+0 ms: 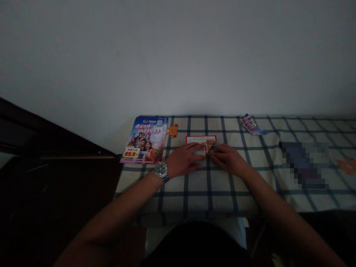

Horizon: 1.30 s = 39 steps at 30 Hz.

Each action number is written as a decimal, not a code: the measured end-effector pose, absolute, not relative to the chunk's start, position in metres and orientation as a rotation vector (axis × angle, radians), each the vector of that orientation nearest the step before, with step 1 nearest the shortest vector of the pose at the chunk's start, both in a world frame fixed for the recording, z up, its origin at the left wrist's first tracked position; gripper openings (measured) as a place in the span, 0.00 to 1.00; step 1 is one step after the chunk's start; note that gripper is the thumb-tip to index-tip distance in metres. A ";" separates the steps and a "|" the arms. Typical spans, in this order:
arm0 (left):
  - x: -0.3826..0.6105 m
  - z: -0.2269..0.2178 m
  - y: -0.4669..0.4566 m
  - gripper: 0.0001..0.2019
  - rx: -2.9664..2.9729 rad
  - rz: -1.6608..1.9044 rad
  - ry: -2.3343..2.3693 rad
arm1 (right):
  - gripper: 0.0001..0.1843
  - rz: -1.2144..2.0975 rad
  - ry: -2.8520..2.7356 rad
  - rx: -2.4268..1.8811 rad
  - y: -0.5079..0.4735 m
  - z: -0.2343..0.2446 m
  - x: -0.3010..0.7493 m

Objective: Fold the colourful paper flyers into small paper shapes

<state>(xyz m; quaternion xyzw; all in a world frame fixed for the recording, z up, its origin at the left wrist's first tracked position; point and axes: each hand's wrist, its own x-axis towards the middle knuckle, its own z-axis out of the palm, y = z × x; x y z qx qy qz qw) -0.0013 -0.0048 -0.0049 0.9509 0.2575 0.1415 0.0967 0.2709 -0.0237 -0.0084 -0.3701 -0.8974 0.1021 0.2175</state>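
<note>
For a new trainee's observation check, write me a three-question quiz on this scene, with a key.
1. Which wrist wears the watch?
2. True or false: the flyer stack lies on the checked cloth, nearer the left hand than the right hand.
3. What are the fingers of both hands at?
a) a torn blue scrap
b) a red-edged paper
c) the flyer stack

Key: 1. The left wrist; 2. True; 3. b
</note>
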 end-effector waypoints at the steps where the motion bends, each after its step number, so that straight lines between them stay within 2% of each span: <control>1: -0.001 -0.005 -0.005 0.18 2.813 0.422 0.764 | 0.14 0.276 -2.483 -1.033 -0.023 -0.010 0.272; 39: -0.001 -0.007 -0.006 0.18 2.804 0.424 0.794 | 0.15 0.130 -2.389 -1.139 -0.018 -0.013 0.274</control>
